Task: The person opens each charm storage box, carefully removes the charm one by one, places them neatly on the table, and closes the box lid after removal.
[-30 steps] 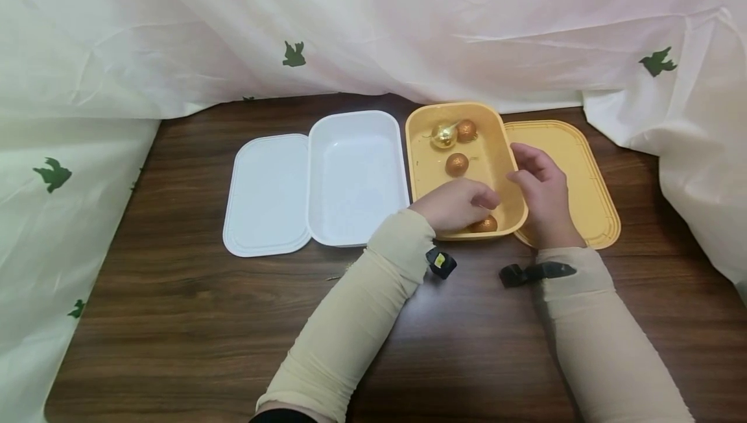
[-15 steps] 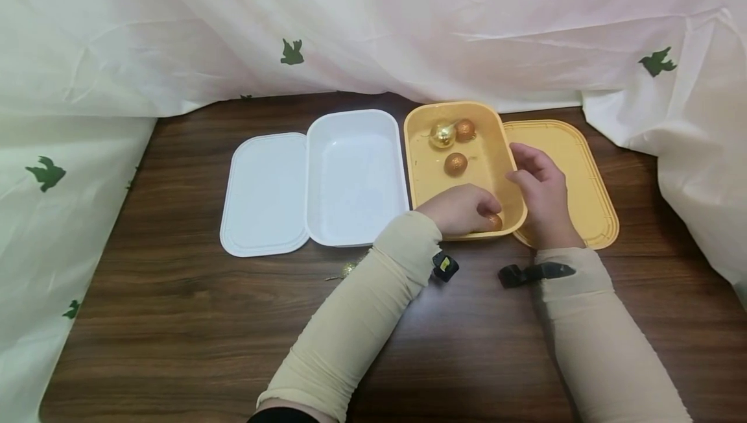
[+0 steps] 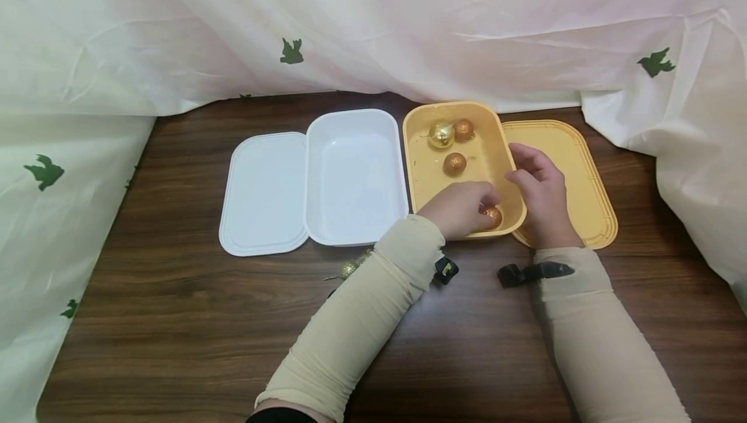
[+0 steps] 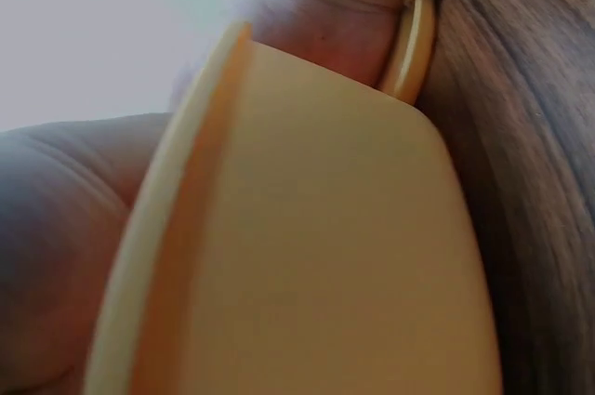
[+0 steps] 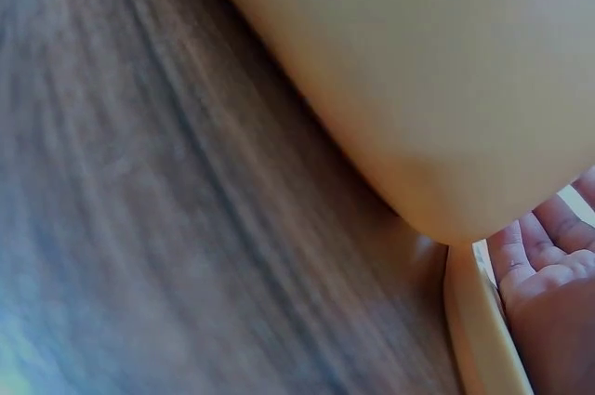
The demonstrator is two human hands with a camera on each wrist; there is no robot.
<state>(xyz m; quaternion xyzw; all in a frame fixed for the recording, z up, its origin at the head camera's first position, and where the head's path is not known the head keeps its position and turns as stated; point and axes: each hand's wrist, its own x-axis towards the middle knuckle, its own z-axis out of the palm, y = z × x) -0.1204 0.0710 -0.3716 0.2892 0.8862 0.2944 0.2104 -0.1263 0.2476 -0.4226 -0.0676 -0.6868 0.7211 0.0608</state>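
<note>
In the head view my left hand (image 3: 461, 207) reaches into the near end of the yellow box (image 3: 411, 173). Its curled fingers pinch an orange glitter bauble (image 3: 493, 217), partly covered by them. A shiny gold bauble (image 3: 441, 134) and an orange bauble (image 3: 463, 130) lie together at the box's far end. Another orange bauble (image 3: 454, 164) sits nearer the middle. My right hand (image 3: 543, 193) rests against the box's right side, fingers relaxed, over the yellow lid (image 3: 583, 183). In the right wrist view, the right palm (image 5: 558, 302) shows beyond the box's corner.
Left of the yellow box stands a white box (image 3: 357, 183), with a white lid (image 3: 265, 196) beside it. Gold glitter baubles (image 3: 349, 269) on the wooden table (image 3: 175, 319) are partly hidden behind my left sleeve. A white curtain (image 3: 373, 27) hangs along the back and sides.
My left hand has shifted slightly right inside the yellow box, and its fingers have closed on the orange bauble, which moved slightly right. The right hand stays at the box's side.
</note>
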